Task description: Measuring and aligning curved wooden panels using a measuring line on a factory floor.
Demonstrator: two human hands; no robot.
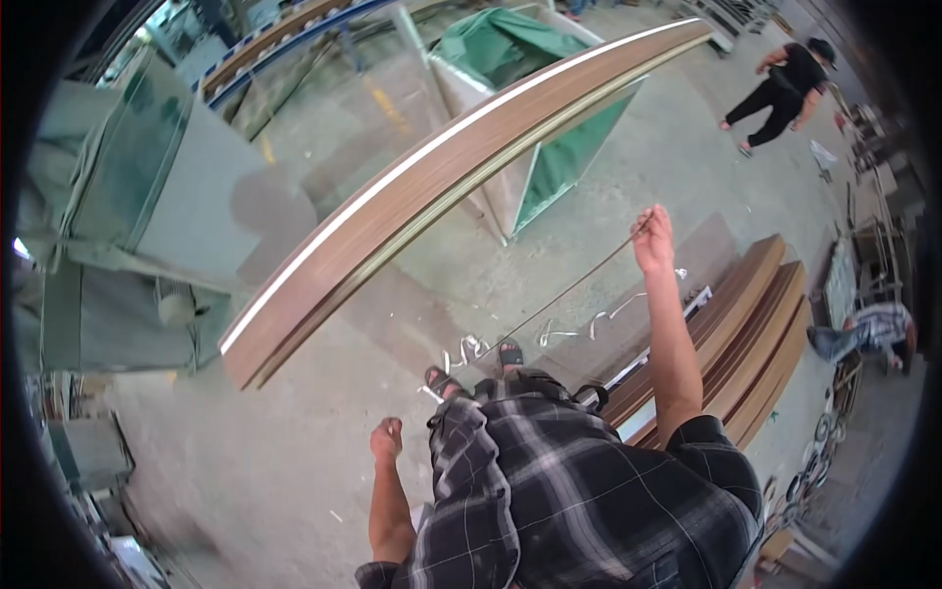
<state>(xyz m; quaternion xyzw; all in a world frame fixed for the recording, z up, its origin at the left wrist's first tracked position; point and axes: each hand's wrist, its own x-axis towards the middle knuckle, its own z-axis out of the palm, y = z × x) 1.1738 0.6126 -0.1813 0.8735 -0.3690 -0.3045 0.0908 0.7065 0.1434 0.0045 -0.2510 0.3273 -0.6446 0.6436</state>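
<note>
My right hand (654, 240) is raised at the end of my outstretched arm, its fingers pinched on a thin, dark strip (574, 283). This strip slants down to the left, toward my feet, where its lower end is hard to make out. Low on the left, my left hand (388, 440) hangs with curled fingers; whether anything is in them does not show. Beyond both hands, a long brown wood-grain board (442, 162) stretches diagonally across the view, with a white line along its far edge. My right hand is apart from that board.
A stack of brown boards (751, 339) lies at my right. Curled white strips (466, 351) litter the floor by my feet. Behind the long board stands a bin with green cloth (505, 44). One person (780, 93) is at the far right, another (868, 329) nearer.
</note>
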